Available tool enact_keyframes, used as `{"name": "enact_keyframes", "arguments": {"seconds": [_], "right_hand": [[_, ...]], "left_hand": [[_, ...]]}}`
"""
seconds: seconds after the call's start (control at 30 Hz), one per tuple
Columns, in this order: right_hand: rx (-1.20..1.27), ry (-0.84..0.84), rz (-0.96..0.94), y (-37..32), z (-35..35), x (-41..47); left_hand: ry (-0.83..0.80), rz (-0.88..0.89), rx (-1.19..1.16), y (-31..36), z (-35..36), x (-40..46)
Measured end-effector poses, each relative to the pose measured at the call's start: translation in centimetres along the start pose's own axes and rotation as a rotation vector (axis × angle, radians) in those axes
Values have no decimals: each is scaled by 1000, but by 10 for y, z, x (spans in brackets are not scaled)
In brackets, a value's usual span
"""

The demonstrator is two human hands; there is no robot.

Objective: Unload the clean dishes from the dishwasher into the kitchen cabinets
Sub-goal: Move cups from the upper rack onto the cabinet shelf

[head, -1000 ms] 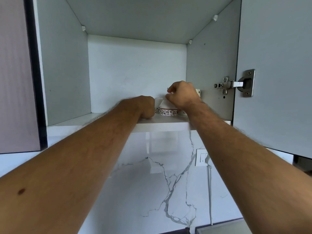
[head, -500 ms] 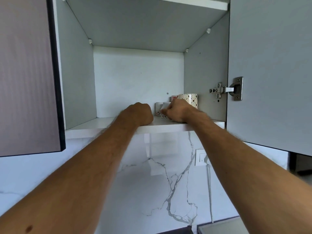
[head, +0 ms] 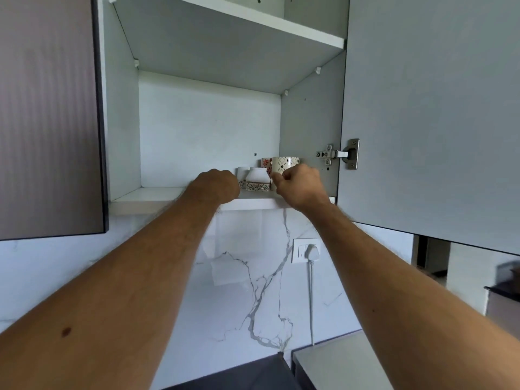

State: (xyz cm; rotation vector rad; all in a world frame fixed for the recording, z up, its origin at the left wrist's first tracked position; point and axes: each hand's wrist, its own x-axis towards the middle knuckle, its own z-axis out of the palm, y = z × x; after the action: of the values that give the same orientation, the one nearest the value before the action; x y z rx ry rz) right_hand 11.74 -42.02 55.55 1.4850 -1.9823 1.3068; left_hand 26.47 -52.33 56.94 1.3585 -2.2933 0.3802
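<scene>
A: Nearest field first. What is logged?

B: Two bare forearms rise from the bottom corners toward the cabinet. Behind them, a white marble-veined backsplash [head: 247, 280] carries a white wall socket with a plug and cord [head: 307, 250]. A pale counter corner [head: 337, 358] shows at lower right.

A: Left hand?

B: The left hand [head: 215, 187] sits at the front edge of the white lower cabinet shelf [head: 157, 199], fingers curled under into a fist, back of the hand toward the camera. Whether anything lies inside the curl cannot be told; nothing shows.

A: Right hand?

B: The right hand [head: 299, 184] is at the shelf edge, right of the left hand, fingers curled with the thumb tip pointing left. It overlaps the lower part of the cream mug with dark geometric marks [head: 284, 164]. Whether it grips that mug or only lies in front of it cannot be told.

A: Dishes, then?

B: All on the lower shelf, toward its right rear. Between the hands: an upturned white cup with a floral band at its rim [head: 257, 180]. Just left of it, a plain white cup [head: 242, 173], partly hidden. Behind, a white mug with red flowers [head: 266, 163], just beside the cream mug.

A: Farthest?

B: The grey open cabinet door [head: 433, 114] on a metal hinge [head: 342, 153] at right, a brown ribbed door [head: 47, 116] at left, and an upper white shelf [head: 253, 19].
</scene>
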Motion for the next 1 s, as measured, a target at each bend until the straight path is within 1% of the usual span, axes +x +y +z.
{"name": "enact_keyframes", "arguments": {"seconds": [0.07, 0.17, 0.23, 0.3, 0.37, 0.4, 0.47, 0.53, 0.6, 0.7, 0.77, 0.9, 1.0], "right_hand": [[-14, 23, -1, -2, -6, -16], [-39, 20, 9, 1, -14, -43], [-19, 14, 24, 10, -18, -63], [-9, 6, 30, 20, -21, -82], [-12, -12, 51, 30, -27, -103], [-10, -24, 70, 36, -32, -114], [1, -41, 91, 45, -42, -135], [21, -57, 116, 56, -52, -160], [33, -72, 146, 70, -61, -189], [19, -136, 175, 92, -69, -233], [5, -192, 210, 107, -74, -263], [-1, -246, 307, 133, -87, -318], [-29, -280, 382, 152, -99, -364]], "left_hand": [[13, 24, 22, -3, -1, -11], [56, 60, -7, -4, 2, -30], [185, 159, -24, 3, 7, -52], [416, 242, -136, 15, 14, -82], [602, 250, -255, 32, 23, -119], [655, 246, -273, 41, 28, -136], [690, 235, -292, 57, 39, -167], [643, 183, -351, 74, 51, -195], [517, 105, -406, 91, 68, -224], [378, 32, -399, 111, 92, -265], [304, 4, -399, 120, 104, -293], [167, -38, -408, 133, 123, -345], [66, -31, -452, 145, 139, -386]]}}
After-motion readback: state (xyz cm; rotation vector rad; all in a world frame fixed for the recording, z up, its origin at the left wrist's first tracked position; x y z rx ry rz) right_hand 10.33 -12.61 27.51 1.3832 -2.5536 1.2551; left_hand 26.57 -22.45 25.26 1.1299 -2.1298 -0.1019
